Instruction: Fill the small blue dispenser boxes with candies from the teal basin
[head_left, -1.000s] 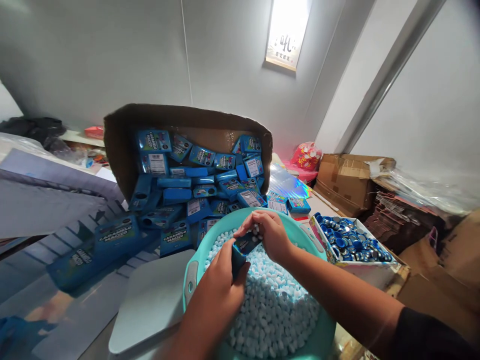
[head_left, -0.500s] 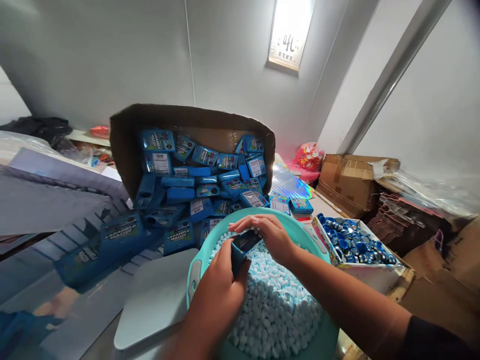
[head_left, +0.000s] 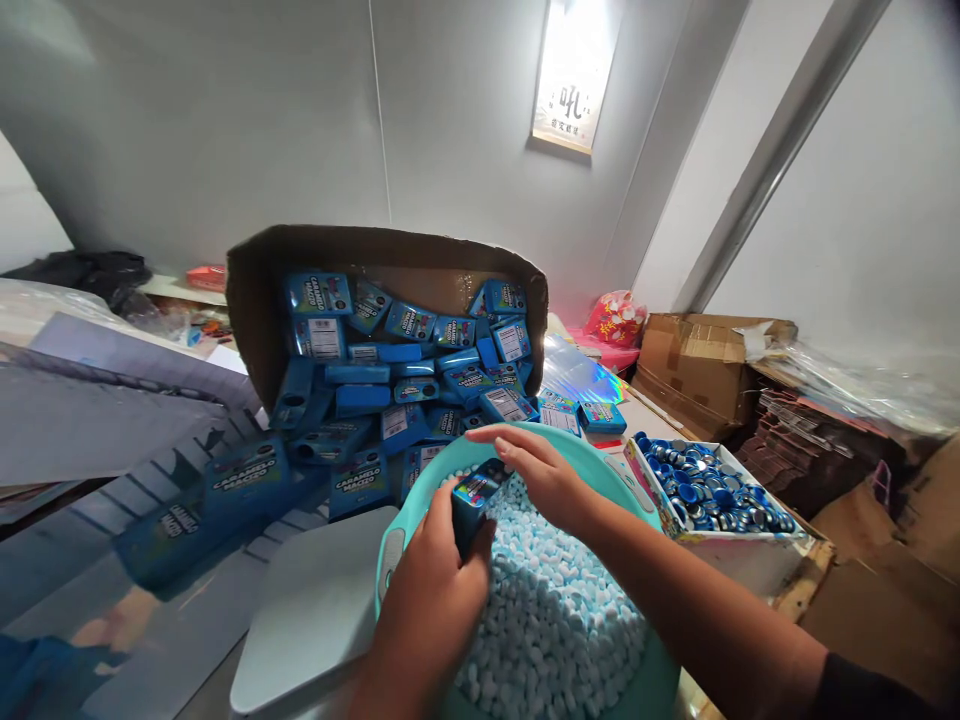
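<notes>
A small blue candy box [head_left: 474, 500] with a colourful printed face is held by my left hand [head_left: 431, 580], fingers and thumb wrapped around its sides. The box is tilted over a turquoise tub [head_left: 397, 535] heaped with small white and pale blue candies [head_left: 555, 600]. At the box's far end lies my right hand [head_left: 536, 475], its fingers stretched out over that end with nothing gripped. Whether anything is under the right palm is hidden.
Behind the tub, a tipped cardboard carton [head_left: 251, 320] spills many blue "Caramelo Macizo" boxes [head_left: 360, 480]. To the right stands a box of blue and silver caps [head_left: 712, 490]. A pale flat-topped object [head_left: 315, 600] is left of the tub; brown cartons [head_left: 690, 365] stand farther right.
The candy box has turned in my left hand, showing more of its printed face. My right hand's fingers have straightened and lifted slightly at its end. The view has shifted a little.
</notes>
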